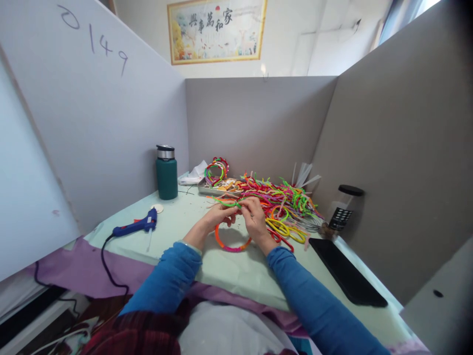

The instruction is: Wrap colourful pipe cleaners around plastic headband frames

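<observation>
The left hand [219,216] and right hand [253,217] pinch a green strip [226,202] over the table [229,273], near an orange ring [219,240], and the strip looks light and bendy (soft, too), so pinch its middle gently.

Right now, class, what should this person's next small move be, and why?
Probably a small twist of the green strand by the right hand, while the left hand steadies it: both pinch it close together, and its left end sticks out free.
</observation>
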{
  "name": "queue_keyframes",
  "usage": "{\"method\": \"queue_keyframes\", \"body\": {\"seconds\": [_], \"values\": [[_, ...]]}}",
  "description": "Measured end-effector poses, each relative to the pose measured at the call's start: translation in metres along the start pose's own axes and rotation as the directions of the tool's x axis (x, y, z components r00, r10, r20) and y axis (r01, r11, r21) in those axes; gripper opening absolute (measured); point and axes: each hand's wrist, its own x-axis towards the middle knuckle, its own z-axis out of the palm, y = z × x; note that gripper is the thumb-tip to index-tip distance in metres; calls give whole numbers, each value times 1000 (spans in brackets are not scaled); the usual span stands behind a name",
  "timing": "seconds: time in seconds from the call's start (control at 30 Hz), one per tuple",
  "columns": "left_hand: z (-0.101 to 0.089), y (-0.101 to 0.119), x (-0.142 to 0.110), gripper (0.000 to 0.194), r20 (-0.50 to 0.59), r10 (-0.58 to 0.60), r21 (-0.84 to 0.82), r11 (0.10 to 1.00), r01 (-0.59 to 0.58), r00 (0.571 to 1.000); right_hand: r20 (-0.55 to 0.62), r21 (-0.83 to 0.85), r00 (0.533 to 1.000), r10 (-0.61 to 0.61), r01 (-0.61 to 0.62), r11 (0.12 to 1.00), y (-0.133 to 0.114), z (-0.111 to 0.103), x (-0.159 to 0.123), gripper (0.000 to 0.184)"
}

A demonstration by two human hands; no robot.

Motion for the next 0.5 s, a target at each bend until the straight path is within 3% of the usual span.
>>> {"method": "queue_keyframes", "body": {"seconds": [0.2, 0.3, 0.4, 0.5], "values": [[4, -6, 4, 34, -9, 78, -54, 995, -79, 997, -36, 24, 999, 18, -17, 1000, 1, 5, -1, 23], [7, -3, 4, 32, 48, 123, -163, 980, -114, 991, -50, 47, 997, 61, -59, 997, 3, 7, -2, 26], [9, 3, 1, 31, 137, 114, -300, 951, -68, 984, -75, 55, 993, 88, -84, 995, 3, 7, -2, 27], [9, 5, 1, 31, 158, 85, -353, 935, -24, 984, -67, 83, 989, 130, -124, 989, 6, 10, -2, 29]]}}
